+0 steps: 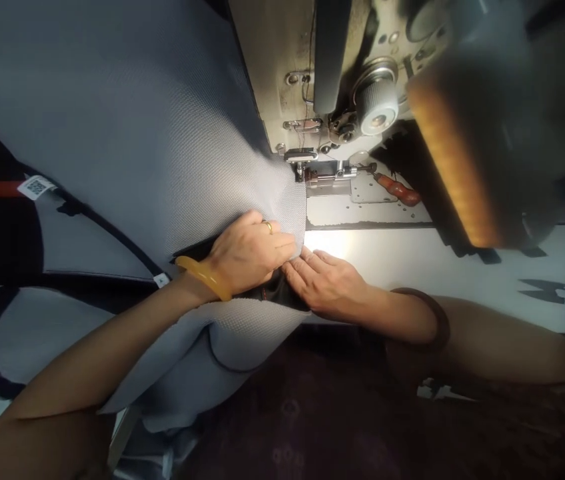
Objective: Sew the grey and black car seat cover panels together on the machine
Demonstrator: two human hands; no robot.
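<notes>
A large grey mesh fabric (212, 160) runs under the needle of a sewing machine (307, 100), its right edge by the presser foot (300, 172). My left hand (255, 250) bends its fingers over the fabric's near edge and pinches it. Close against those fingertips, my right hand (327, 280) grips the same edge, fingers pressed together. Between and below the hands shows a dark piece of material (282, 292) with a bit of red stitching. Both thumbs are mostly hidden. A lower fold of the grey fabric hangs toward my lap.
On the machine bed lies an orange-handled tool (397, 190). Thread snips (562, 292) rest on the white table (462, 267) at right. A blurred lamp-like block (457, 153) juts in from upper right. A black cord-like strip (112, 230) with white labels crosses the fabric at left.
</notes>
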